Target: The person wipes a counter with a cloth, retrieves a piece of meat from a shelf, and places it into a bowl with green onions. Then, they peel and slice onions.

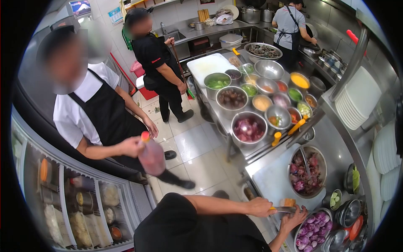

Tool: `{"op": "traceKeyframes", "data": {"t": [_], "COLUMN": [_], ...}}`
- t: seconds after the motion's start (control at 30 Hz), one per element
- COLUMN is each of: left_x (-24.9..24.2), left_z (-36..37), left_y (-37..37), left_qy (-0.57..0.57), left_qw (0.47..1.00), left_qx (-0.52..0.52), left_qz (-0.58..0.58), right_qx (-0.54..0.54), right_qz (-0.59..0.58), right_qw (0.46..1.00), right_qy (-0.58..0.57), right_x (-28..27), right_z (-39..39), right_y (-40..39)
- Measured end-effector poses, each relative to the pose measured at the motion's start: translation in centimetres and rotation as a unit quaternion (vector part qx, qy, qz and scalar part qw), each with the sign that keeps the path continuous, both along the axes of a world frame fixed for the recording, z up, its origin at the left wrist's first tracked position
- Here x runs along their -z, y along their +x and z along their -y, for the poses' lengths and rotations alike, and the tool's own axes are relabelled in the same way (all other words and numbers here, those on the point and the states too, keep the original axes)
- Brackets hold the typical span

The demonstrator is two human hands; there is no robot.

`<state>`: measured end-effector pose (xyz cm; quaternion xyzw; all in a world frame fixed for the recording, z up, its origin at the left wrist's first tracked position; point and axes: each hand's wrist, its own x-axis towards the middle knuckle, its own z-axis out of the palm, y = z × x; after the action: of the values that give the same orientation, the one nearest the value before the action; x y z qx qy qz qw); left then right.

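The knife [282, 209] is over the worktop [336, 161], towards half past four; the left hand [259, 207] has its grip closed around the handle. The right hand's [295, 218] curled fingers hide the tip; what that grip has, I can't tell. An orange block [287, 202] sits beside, hard to make out. Farther, at one o'clock, a turned-away person [287, 23] is partly hidden.

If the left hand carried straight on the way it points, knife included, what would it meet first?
Most likely the right hand, which lies ahead of the left hand and its knife. The orange-brown block sits close beside that line; depth leaves the order unsure.
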<state>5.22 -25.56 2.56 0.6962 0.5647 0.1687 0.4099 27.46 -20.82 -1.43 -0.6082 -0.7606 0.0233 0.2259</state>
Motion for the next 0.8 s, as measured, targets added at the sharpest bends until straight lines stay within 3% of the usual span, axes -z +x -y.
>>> {"op": "traceKeyframes", "data": {"t": [0.4, 0.77, 0.8], "left_x": [-1.5, -0.6, -2.7], "left_z": [0.7, 0.8, 0.8], "left_y": [-1.5, -3.5, -4.3], "left_qy": [-0.034, 0.016, -0.002], "left_qw": [0.998, 0.999, 0.999], "left_qx": [-0.021, -0.045, -0.052], "left_qz": [0.039, 0.015, 0.014], "right_qx": [0.101, 0.125, 0.134], "right_qz": [-0.113, -0.193, -0.232], "right_qw": [0.976, 0.952, 0.947], "right_qy": [0.156, 0.201, 0.178], "right_x": [-0.8, 1.5, 0.4], "right_z": [0.1, 0.7, 1.3], "right_y": [-1.0, -0.1, -1.1]}}
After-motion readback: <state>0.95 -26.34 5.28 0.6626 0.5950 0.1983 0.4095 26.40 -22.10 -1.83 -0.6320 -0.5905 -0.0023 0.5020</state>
